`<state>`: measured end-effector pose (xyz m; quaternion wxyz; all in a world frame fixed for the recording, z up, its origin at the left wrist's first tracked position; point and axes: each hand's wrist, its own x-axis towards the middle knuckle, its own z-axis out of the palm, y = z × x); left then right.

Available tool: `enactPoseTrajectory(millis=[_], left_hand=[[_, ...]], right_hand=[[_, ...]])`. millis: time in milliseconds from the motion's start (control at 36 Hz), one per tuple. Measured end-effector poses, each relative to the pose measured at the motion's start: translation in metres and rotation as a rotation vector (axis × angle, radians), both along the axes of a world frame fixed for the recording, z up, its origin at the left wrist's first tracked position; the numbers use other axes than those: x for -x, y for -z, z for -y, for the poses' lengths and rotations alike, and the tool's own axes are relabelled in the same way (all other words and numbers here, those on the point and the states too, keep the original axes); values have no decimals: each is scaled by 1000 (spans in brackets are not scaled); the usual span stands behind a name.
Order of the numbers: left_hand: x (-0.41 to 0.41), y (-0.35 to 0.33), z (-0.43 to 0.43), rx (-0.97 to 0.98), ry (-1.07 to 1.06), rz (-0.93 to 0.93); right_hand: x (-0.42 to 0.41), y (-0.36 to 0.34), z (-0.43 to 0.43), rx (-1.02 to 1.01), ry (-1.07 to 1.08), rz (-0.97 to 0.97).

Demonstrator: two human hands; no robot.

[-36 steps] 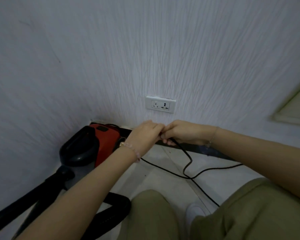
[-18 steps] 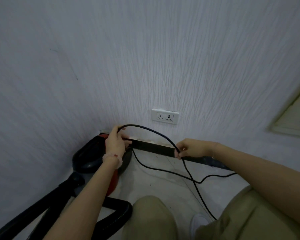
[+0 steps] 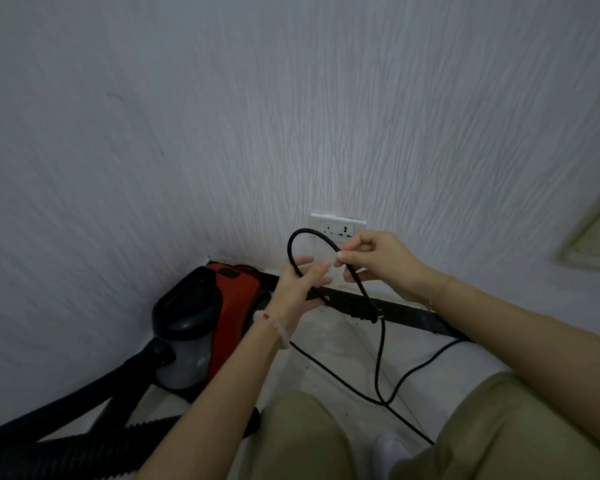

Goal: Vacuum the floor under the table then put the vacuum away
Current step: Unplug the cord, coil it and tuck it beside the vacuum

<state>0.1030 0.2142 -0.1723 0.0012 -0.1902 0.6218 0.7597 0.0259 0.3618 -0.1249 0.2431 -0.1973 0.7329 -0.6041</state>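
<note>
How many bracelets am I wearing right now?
2: a pink beaded bracelet on the left wrist, a thin chain bracelet on the right wrist. None seems hidden.

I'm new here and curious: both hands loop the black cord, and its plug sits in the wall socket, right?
No. The head view shows the wall socket empty; the plug seems to hang below the right hand. The left hand and right hand do loop the black cord.

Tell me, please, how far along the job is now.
Done: the socket shows no plug and the vacuum sits against the wall. In hand: the right hand pinches a loop of cord lying across the left hand. Left: coiling the cord trailing on the floor.
</note>
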Motion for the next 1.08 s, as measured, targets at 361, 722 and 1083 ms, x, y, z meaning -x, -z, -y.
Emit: enactPoseTrajectory(millis=[361,722,1083], left_hand=[[24,-5,4,119,-458,-119],[24,-22,110,-721,-670,-133],[18,-4,29,260,179,-11]], right_hand=[[-5,30,8,-373,-385,-46],[30,61,-36,-862,-607,-179],[15,39,-10,-811,-372,-1100]])
